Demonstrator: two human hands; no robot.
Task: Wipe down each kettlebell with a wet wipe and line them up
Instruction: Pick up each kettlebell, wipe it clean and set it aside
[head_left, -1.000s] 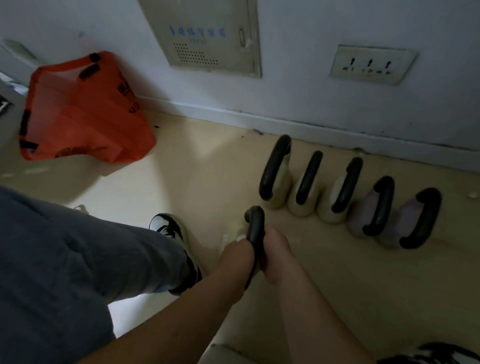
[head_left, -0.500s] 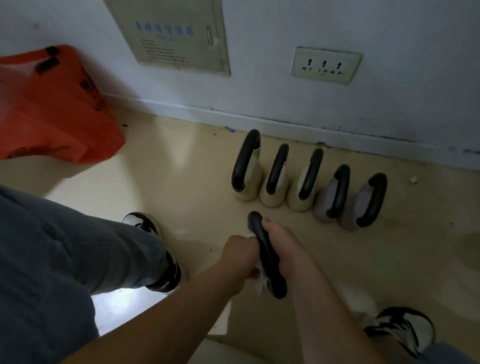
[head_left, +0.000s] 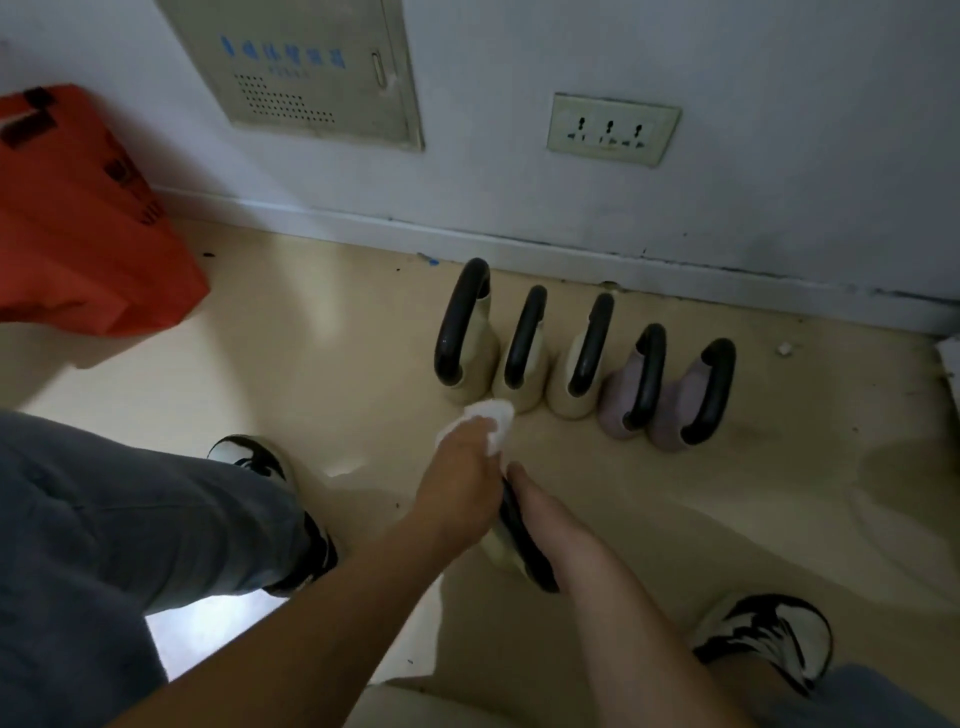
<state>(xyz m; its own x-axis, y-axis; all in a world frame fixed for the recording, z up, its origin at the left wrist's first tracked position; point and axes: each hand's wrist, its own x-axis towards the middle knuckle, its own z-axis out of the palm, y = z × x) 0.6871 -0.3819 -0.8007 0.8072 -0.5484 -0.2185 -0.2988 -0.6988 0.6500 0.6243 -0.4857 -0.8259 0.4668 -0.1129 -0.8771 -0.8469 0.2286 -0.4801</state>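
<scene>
My right hand (head_left: 540, 512) grips the black handle of a cream kettlebell (head_left: 501, 548) held low over the floor between my feet. My left hand (head_left: 457, 483) holds a crumpled white wet wipe (head_left: 491, 418) against the front end of that handle. Most of the held kettlebell's body is hidden under my hands. Ahead, near the wall, stands a row of several kettlebells with black handles: three cream ones (head_left: 470, 374) (head_left: 530, 382) (head_left: 574, 387) on the left and two mauve ones (head_left: 621, 402) (head_left: 680, 410) on the right.
An orange plastic bag (head_left: 83, 228) lies on the floor at the far left by the wall. My two black-and-white shoes (head_left: 260, 462) (head_left: 769, 639) stand either side of my hands. A wall socket (head_left: 610, 130) and a metal panel (head_left: 306, 73) are above the baseboard.
My left hand has moved forward along the handle with the wipe, which now shows beyond my fingers. The view has shifted slightly right and closer.
</scene>
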